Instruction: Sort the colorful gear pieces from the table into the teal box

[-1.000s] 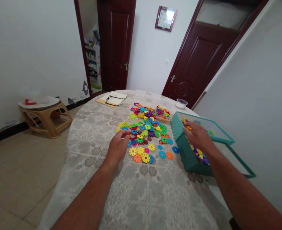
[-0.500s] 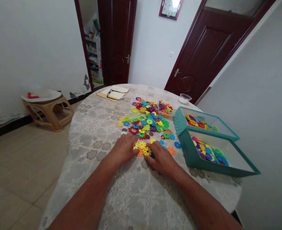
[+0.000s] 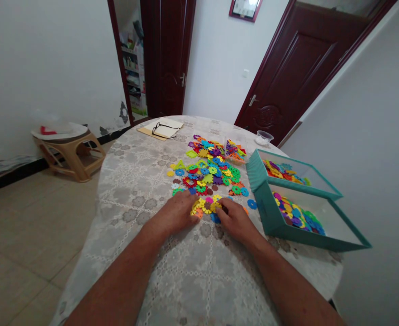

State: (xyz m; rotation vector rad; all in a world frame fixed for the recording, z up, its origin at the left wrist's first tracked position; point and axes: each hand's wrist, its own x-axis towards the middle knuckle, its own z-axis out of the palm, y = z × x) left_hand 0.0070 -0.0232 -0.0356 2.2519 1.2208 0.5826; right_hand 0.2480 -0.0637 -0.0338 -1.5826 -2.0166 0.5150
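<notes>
A loose pile of yellow flower-shaped plastic discs (image 3: 198, 206), with an orange disc (image 3: 198, 213) at its near edge, lies on the tablecloth between my hands. My left hand (image 3: 179, 210) rests against the pile's left side, thumb and fingers apart and cupped along it. On the other side, my right hand (image 3: 236, 218) pinches a yellow disc (image 3: 216, 207) by its edge. Below those fingertips sits a blue disc (image 3: 215, 218). Just beyond the hands spreads a larger heap of multicoloured discs (image 3: 206, 171).
To the right stands a teal box (image 3: 296, 233) with its lid (image 3: 254, 170) behind it, both holding coloured pieces. A clear tub (image 3: 236, 159) of pieces is behind the heap. Glasses (image 3: 157, 129) lie on a notebook (image 3: 167, 130) at the back left; a clear bowl (image 3: 263, 136) stands back right.
My right hand has shifted slightly right and now pinches a yellow disc raised at the pile's right edge. The left hand stays beside the pile. The view has tilted slightly.
</notes>
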